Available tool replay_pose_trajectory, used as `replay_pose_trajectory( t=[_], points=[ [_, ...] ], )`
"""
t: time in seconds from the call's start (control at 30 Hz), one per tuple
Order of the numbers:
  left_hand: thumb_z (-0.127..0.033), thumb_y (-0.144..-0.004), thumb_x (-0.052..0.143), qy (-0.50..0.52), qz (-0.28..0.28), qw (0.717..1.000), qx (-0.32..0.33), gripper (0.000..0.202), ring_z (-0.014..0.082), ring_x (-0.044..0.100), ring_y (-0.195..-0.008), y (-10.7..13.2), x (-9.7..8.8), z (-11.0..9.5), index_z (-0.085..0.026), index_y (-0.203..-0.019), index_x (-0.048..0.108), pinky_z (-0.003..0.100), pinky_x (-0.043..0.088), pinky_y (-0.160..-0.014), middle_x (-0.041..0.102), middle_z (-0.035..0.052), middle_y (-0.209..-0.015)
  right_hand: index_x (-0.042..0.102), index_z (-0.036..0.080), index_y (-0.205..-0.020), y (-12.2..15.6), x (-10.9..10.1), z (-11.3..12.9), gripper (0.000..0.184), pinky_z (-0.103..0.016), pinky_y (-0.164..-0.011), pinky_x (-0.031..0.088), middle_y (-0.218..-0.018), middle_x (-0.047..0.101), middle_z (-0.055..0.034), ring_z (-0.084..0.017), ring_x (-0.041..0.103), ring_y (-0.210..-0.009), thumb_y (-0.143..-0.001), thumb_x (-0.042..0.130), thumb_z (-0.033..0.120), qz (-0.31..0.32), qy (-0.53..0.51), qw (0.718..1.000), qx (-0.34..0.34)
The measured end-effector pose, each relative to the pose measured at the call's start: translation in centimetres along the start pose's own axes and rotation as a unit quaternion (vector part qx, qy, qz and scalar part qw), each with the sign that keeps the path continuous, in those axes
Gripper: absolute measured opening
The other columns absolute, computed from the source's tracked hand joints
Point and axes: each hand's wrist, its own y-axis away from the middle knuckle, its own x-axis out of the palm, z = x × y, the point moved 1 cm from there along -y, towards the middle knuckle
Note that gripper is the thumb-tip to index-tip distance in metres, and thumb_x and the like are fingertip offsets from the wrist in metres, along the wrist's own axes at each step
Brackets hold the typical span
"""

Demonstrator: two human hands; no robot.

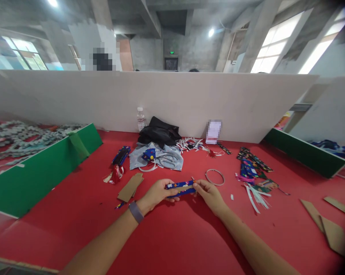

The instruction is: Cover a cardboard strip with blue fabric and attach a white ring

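Between my two hands is a blue patterned fabric strip (172, 186), its long edges folded over a brown cardboard strip (181, 189). My left hand (158, 193) pinches the left end, thumb on the cardboard. At the right end, my right hand (209, 193) grips it between thumb and fingers. The strip is held above the red table (172, 236). Left of my left hand lie several flat cardboard pieces (130, 188), with a small blue patterned scrap (120, 205) below them. A pale ring (215, 177) rests just beyond my right hand.
Farther back are a black bag (159, 131), grey cloth (172, 157), a water bottle (140, 119) and white scraps (191, 144). Patterned fabrics (248, 168) and white strips (257, 196) lie right, near loose cardboard (333, 231). Green boards (46, 172) flank the table; a pale partition (172, 99) stands behind.
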Motion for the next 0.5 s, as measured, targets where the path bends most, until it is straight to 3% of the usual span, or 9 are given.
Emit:
replay_pose_trajectory(
  t=[0.17, 0.33, 0.5],
  points=[
    [-0.041, -0.064, 0.072, -0.055, 0.035, 0.998, 0.024, 0.038, 0.0132, 0.062, -0.064, 0.2, 0.1, -0.3, -0.012, -0.085, 0.059, 0.022, 0.044, -0.06, 0.065, 0.0039, -0.073, 0.055, 0.019, -0.079, 0.1, 0.1, 0.0, 0.038, -0.025, -0.058, 0.045, -0.064, 0.059, 0.0014, -0.012, 0.055, -0.059, -0.081, 0.048, 0.056, 0.019, -0.001, 1.0, -0.015],
    [-0.05, -0.078, 0.054, -0.115, 0.063, 0.991, 0.041, 0.04, 0.0126, 0.057, -0.066, 0.7, 0.9, -0.7, -0.012, -0.089, 0.065, 0.021, 0.04, -0.059, 0.065, 0.0035, -0.078, 0.057, 0.018, -0.077, 0.8, 0.7, 0.5, 0.035, -0.023, -0.057, 0.044, -0.065, 0.059, 0.0012, -0.012, 0.056, -0.059, -0.084, 0.047, 0.051, 0.081, 0.043, 0.995, -0.034],
    [-0.045, -0.079, 0.054, -0.168, 0.04, 0.984, 0.055, 0.034, 0.0152, 0.058, -0.072, 0.8, 2.2, 0.1, -0.014, -0.09, 0.064, 0.021, 0.041, -0.059, 0.065, 0.0031, -0.081, 0.06, 0.018, -0.073, 1.4, 1.3, 1.2, 0.034, -0.023, -0.056, 0.042, -0.064, 0.06, 0.0003, -0.012, 0.055, -0.06, -0.087, 0.045, 0.045, 0.093, 0.123, 0.986, -0.065]
  ],
)
